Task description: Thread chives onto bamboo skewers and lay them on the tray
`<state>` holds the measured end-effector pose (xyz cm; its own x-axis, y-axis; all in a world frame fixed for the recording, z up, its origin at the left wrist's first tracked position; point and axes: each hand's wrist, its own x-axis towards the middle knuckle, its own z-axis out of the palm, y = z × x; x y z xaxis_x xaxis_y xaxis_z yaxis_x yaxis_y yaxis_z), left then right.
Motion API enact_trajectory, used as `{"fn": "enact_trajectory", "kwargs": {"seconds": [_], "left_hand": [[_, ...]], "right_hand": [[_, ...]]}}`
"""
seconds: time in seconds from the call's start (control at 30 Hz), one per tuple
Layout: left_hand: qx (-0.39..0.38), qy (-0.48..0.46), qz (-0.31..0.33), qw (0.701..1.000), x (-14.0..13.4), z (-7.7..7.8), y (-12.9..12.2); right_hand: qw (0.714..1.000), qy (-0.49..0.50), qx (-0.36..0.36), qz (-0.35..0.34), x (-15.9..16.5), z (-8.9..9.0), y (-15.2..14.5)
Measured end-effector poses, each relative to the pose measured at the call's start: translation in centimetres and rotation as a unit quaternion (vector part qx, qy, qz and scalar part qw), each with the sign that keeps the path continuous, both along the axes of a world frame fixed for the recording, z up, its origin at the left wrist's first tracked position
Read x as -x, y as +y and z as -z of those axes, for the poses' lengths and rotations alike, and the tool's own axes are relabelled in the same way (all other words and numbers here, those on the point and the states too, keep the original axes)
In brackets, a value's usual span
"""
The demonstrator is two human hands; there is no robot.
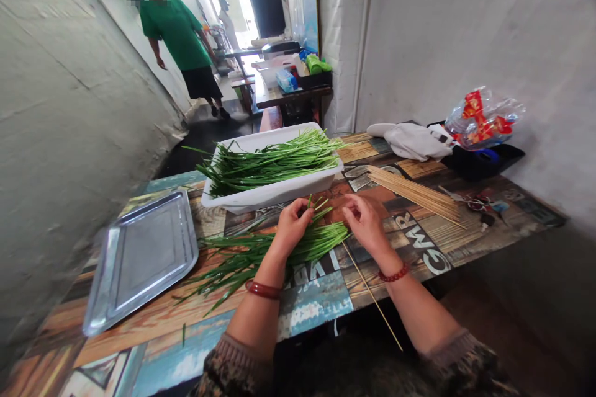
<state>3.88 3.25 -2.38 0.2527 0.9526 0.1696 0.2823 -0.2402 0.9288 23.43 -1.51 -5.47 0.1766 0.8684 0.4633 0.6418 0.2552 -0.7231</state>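
Observation:
My left hand (294, 223) is closed on a few green chive stalks, whose pale ends stick out past the fingers to the right. Beneath it, a loose bundle of chives (321, 243) lies on the patterned table, leaves spread leftward. My right hand (365, 223) hovers just right of the stalk ends, its fingers loosely curled and apart, with nothing visible in them. One thin wooden skewer (372, 294) runs from the bundle's cut ends out over the table's front edge. Behind my hands, a white plastic tub (274, 194) holds a heap of chives (274, 164).
A metal tray (151, 254) lies on the left. Several wooden skewers (414, 195) are stacked at right, near keys (479, 203). Farther back are a white cloth (412, 139) and a plastic bag (482, 121). A person in green (179, 37) stands beyond the table.

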Motion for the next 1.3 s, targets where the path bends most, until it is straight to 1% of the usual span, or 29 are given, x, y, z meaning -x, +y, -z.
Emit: {"fn": "enact_trajectory", "kwargs": {"seconds": [0.07,0.2,0.27,0.37,0.5,0.6,0.67,0.73,0.9,1.03,1.13,1.17,1.2,1.3], "left_hand": [[0.001,-0.022,-0.006,1.0,-0.1,0.2,0.1],[-0.004,-0.042,-0.017,0.999,-0.2,0.4,0.1],[-0.022,-0.029,-0.025,0.999,-0.2,0.5,0.1],[-0.07,-0.007,-0.033,0.997,-0.1,0.6,0.0],[-0.132,0.049,-0.018,0.99,0.0,0.8,0.1],[-0.147,0.1,-0.017,0.984,0.1,0.7,0.1],[-0.153,0.123,-0.025,0.98,0.1,0.6,0.0],[-0.156,0.135,-0.027,0.978,0.1,0.5,0.1],[-0.158,0.131,-0.036,0.978,0.2,0.5,0.3],[-0.16,0.126,-0.043,0.978,0.3,0.4,0.3],[-0.154,0.123,-0.045,0.979,0.3,0.2,0.2],[-0.153,0.123,-0.045,0.98,0.3,0.2,0.2],[-0.153,0.124,-0.043,0.979,0.3,0.2,0.2],[-0.166,0.122,-0.043,0.978,0.4,0.2,0.2]], "right_hand": [[0.998,-0.044,0.044,-0.028,-0.2,-0.3,-1.2],[0.985,-0.118,0.12,-0.03,-0.1,-0.7,-4.1],[0.98,-0.141,0.137,-0.029,0.3,-0.8,-5.2],[0.98,-0.149,0.126,-0.025,0.8,-0.6,-6.0],[0.985,-0.145,0.089,-0.029,1.0,-0.1,-5.5],[0.982,-0.171,0.072,-0.035,1.2,0.1,-4.9],[0.979,-0.182,0.078,-0.038,1.4,0.0,-4.6],[0.98,-0.17,0.092,-0.034,1.6,-0.2,-4.2],[0.991,-0.071,0.108,-0.033,1.8,-0.4,-3.3],[0.992,0.037,0.106,-0.065,1.6,-0.1,-2.6],[0.983,0.124,0.1,-0.096,2.2,0.0,-2.6],[0.974,0.17,0.109,-0.106,2.6,-0.1,-2.7],[0.959,0.226,0.127,-0.114,3.1,-0.1,-2.8],[0.891,0.397,0.187,-0.119,4.5,-0.6,-2.9]]}}
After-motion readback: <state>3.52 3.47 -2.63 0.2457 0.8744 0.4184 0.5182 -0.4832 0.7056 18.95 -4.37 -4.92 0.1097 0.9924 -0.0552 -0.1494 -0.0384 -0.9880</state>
